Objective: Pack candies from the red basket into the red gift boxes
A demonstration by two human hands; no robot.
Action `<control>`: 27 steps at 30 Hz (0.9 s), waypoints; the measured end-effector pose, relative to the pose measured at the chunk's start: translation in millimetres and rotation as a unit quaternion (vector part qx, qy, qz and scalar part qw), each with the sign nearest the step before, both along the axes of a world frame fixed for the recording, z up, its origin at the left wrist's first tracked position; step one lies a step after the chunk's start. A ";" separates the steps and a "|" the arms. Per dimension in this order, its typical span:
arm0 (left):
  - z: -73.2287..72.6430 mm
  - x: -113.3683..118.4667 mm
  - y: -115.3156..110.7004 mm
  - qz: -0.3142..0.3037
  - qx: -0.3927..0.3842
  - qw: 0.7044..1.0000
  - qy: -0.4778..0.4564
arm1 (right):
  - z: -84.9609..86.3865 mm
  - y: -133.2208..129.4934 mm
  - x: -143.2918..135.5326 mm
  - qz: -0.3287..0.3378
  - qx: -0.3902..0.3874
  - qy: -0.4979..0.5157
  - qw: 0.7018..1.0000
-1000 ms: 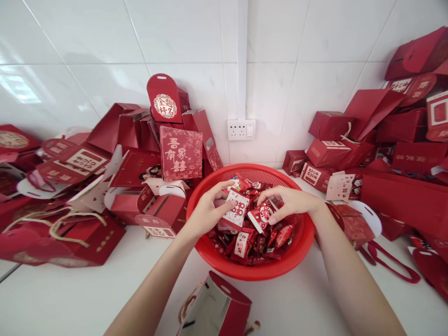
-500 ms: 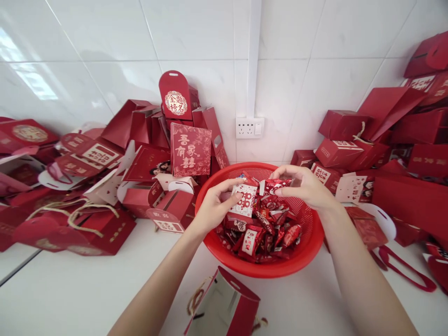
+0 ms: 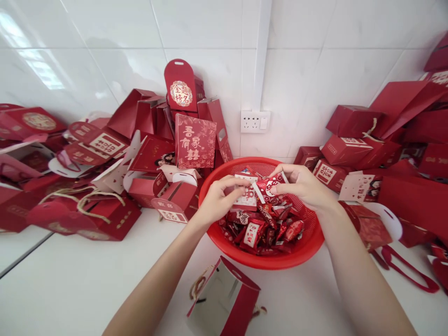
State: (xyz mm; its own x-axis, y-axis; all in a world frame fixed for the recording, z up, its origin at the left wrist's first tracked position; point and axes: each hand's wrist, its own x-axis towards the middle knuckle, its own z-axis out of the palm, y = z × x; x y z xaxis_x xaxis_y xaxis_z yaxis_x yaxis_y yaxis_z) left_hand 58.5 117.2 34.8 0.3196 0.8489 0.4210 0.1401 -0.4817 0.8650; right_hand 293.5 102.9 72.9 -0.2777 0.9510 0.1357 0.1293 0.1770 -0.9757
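My left hand is closed, thumb and fingers pinching a white-and-red candy packet printed with a double-happiness sign; its fingers cover part of the packet. In my right hand, a red candy packet with white print and a pale crimped end is gripped between thumb and fingers. That end touches or nearly touches the left fingertips. Both hands are over a red plastic basket of wrapped candies. Nearer me stands an open red gift box with rope handles, its pale inside showing.
Red gift boxes crowd the left side, and more boxes pile up at the right. Behind the basket is a tiled wall with a socket. A red ribbon loop lies on the white table.
My right hand has turned the red packet and brought its pale end against my left fingertips. The left fingers have shifted over the white packet. The view has moved slightly.
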 end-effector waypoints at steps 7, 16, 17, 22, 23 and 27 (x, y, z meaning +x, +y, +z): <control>7.3 0.4 -9.1 -0.088 0.041 0.992 0.083 | 3.2 -4.3 -6.1 0.089 0.060 -0.086 0.991; 6.1 3.9 -8.5 -0.062 0.036 0.996 0.051 | -0.5 -5.5 -13.9 0.112 0.042 -0.010 0.993; 6.7 3.9 -8.9 -0.055 0.031 0.997 0.045 | 0.4 -5.9 -14.5 0.105 0.037 -0.007 0.994; 7.8 3.8 -10.3 -0.015 0.011 1.000 -0.007 | 2.2 -6.9 -16.0 0.087 0.033 -0.033 0.995; 7.5 3.7 -10.0 -0.007 0.010 1.000 -0.015 | 2.0 -6.9 -16.3 0.084 0.038 -0.038 0.995; 6.1 2.9 -8.2 0.001 0.007 1.000 -0.024 | 2.1 -6.6 -17.0 0.071 0.058 -0.052 0.994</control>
